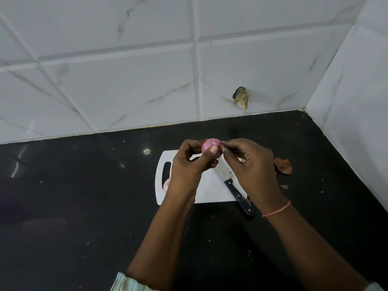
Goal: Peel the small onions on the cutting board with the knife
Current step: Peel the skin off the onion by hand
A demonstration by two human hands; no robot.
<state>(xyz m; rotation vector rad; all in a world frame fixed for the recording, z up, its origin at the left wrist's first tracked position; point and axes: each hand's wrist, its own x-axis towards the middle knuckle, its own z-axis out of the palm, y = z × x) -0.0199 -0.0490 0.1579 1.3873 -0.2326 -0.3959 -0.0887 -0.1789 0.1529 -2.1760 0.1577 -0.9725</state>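
Observation:
My left hand (189,162) holds a small pink onion (210,144) between thumb and fingers, lifted above the white cutting board (210,190). My right hand (249,164) pinches at the onion's right side with thumb and fingertips, on what looks like a bit of skin. The knife (233,183), black-handled, lies unheld on the board, blade toward the far edge, handle over the front edge. Another pale onion (166,184) peeks out on the board's left side, mostly hidden by my left wrist.
The board lies on a black counter (84,196) in a corner of white tiled walls (126,70). Brown onion skins (283,165) lie on the counter right of the board, a smaller scrap (283,186) nearer me. A chipped spot (241,97) marks the back wall.

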